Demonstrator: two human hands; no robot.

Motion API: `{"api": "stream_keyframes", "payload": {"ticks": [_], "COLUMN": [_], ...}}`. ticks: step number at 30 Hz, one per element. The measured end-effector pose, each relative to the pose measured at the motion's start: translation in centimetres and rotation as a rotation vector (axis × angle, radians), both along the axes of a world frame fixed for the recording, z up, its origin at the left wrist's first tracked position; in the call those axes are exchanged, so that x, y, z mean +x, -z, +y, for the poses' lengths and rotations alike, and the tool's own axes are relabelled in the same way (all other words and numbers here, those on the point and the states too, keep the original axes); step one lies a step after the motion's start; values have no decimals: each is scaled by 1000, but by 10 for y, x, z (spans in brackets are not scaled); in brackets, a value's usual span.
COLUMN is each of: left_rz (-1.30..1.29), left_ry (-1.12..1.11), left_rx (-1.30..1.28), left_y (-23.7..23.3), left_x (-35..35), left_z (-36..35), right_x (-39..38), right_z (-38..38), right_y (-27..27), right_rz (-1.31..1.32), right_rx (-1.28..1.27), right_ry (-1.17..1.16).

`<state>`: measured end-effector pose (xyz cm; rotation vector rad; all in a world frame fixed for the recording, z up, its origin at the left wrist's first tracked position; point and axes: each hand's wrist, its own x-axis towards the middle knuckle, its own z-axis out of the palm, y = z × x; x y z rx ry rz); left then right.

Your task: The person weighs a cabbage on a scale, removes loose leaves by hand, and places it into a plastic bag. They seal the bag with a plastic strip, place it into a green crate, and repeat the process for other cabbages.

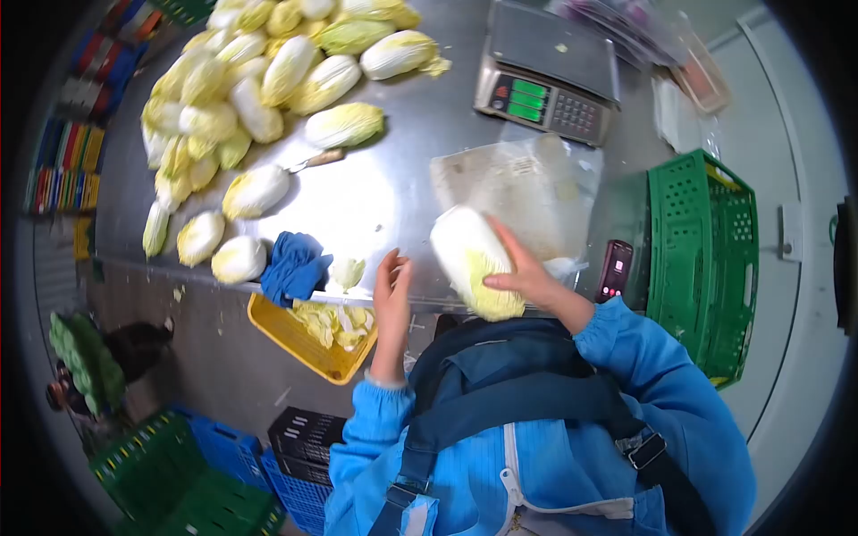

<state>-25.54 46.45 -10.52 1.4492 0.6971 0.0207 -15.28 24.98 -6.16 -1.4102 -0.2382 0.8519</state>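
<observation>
My right hand is wrapped round the right side of a pale cabbage with a yellow leafy end, near the table's front edge. To the left of it, my left hand is raised with bent fingers, apart from the cabbage and holding nothing visible. A loose leaf and a crumpled blue cloth lie left of that hand. Behind the held cabbage is a plastic sheet. A knife with a wooden handle rests farther back, beside a single cabbage.
Many cabbages are heaped at the back left of the metal table. A lit scale stands behind; a phone and green crate are right. A yellow bin of leaves stands below. A person is at lower left.
</observation>
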Motion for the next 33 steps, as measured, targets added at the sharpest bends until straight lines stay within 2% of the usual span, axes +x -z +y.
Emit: {"api": "stream_keyframes", "payload": {"ticks": [2, 5, 6, 9, 13, 14, 16, 19, 21, 23, 24, 25, 27, 28, 31, 32, 33], "left_rz": [130, 254, 230, 240, 203, 140, 169, 195, 170, 148, 143, 152, 149, 60, -51, -117, -186], "left_ry": [181, 388, 420, 456, 410, 409, 295, 142, 92, 129, 152, 195, 274, 355, 322, 404, 487], "left_rx": [199, 614, 644, 484, 198, 105, -149, -456, -566, -588, -598, -476, -235, -139, 258, 364, 469], "left_y": [37, 44, 64, 98, 51, 65, 59, 56, 58, 48, 43, 42, 41, 36, 31, 19, -5], "left_x": [41, 88, 93, 96, 101, 98, 103, 106, 111, 122, 126, 130, 136, 137, 121, 113, 107], "left_z": [-18, -50, -51, -46, -50, -45, -47, -55, -63, -76, -82, -91, -113, -125, -149, -154, -160], "right_x": [22, 47, 51, 60, 70, 77, 98, 134, 144, 144, 141, 137, 123, 112, 98, 97, 90], "right_z": [-29, -40, -41, -41, -66, -83, -130, -160, -144, -110, -96, -85, -53, -46, -60, -63, -73], "right_y": [26, 30, 50, 105, 84, 84, 91, 132, 145, 135, 142, 151, 144, 140, 72, 73, 69], "right_rz": [-403, -530, -557, -703, -791, -879, -1058, -179, 86, 82, -1, -85, -184, -236, -98, -96, -70], "right_rx": [-300, -646, -675, -915, -885, -855, -790, -399, -307, -380, -347, -317, -426, -481, -400, -447, -323], "right_ry": [151, 242, 291, 254, 254, 356, 550, 611, 338, 137, 158, 180, 286, 340, 327, 315, 411]}}
